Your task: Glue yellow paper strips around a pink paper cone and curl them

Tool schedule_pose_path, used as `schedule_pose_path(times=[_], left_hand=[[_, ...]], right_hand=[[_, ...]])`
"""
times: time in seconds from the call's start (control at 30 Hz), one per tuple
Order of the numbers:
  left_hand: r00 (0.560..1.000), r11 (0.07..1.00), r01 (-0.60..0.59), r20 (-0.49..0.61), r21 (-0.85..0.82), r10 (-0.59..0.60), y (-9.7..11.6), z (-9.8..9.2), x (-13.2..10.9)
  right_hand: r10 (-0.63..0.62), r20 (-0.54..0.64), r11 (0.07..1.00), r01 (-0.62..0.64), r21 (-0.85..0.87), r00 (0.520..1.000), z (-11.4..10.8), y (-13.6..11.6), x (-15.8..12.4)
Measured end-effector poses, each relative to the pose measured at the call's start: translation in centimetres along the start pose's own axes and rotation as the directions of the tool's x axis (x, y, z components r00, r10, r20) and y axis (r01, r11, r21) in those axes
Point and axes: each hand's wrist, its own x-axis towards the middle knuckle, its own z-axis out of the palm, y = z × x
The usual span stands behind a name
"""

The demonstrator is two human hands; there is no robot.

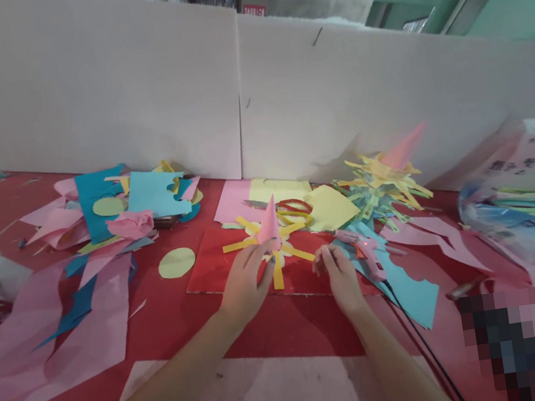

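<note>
A pink paper cone (268, 223) stands upright at the centre of a star of yellow paper strips (278, 277) on a red board (211, 261). My left hand (245, 282) is at the cone's base, with fingers and thumb closed about its lower edge. My right hand (338, 273) is curled at the outer tip of the right-hand yellow strip, fingertips pinched together on it. Just right of that hand lies a pink glue gun (371, 259) with a small lit light. Red-handled scissors (293, 207) lie behind the cone.
A layered yellow paper piece with a pink cone (402, 148) stands at the back right. Blue paper (409, 287) lies under the glue gun, whose black cord (424, 341) runs toward me. Pink paper scraps (98, 310) and a yellow disc (177, 263) lie left. White panels (134, 100) stand behind.
</note>
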Motion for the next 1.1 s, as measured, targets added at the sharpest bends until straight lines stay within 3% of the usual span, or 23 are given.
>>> schedule_pose_path(times=[0.1, 0.23, 0.4, 0.63, 0.97, 1.1], left_hand=[[0.986, 0.995, 0.064, -0.147, -0.077, -0.075, 0.3, -0.8, 2.5], [0.938, 0.985, 0.1, -0.317, -0.143, -0.141, 1.5, -2.0, 6.6], [0.962, 0.972, 0.167, -0.189, -0.162, -0.197, 2.1, -2.9, 9.7], [0.978, 0.98, 0.19, -0.081, -0.059, -0.194, 1.2, -3.4, 10.1], [0.964, 0.983, 0.157, -0.201, -0.09, -0.173, 1.8, -6.3, 10.5], [0.96, 0.975, 0.188, -0.187, -0.119, -0.208, 2.0, -7.1, 10.6]], right_hand=[[0.131, -0.043, 0.979, -0.123, 0.161, 0.99, 0.0, 0.3, 0.4], [0.272, -0.134, 0.951, -0.245, 0.189, 0.953, 0.5, 0.8, 1.5], [0.236, -0.247, 0.967, -0.202, 0.158, 0.94, 1.4, 1.5, 1.9], [0.076, -0.313, 0.995, -0.091, -0.033, 0.947, 1.8, 0.1, 1.3], [0.028, -0.397, 0.995, -0.064, -0.078, 0.917, -0.2, 0.0, 2.2], [-0.022, -0.418, 0.994, -0.024, -0.104, 0.908, 0.2, -0.5, 2.3]])
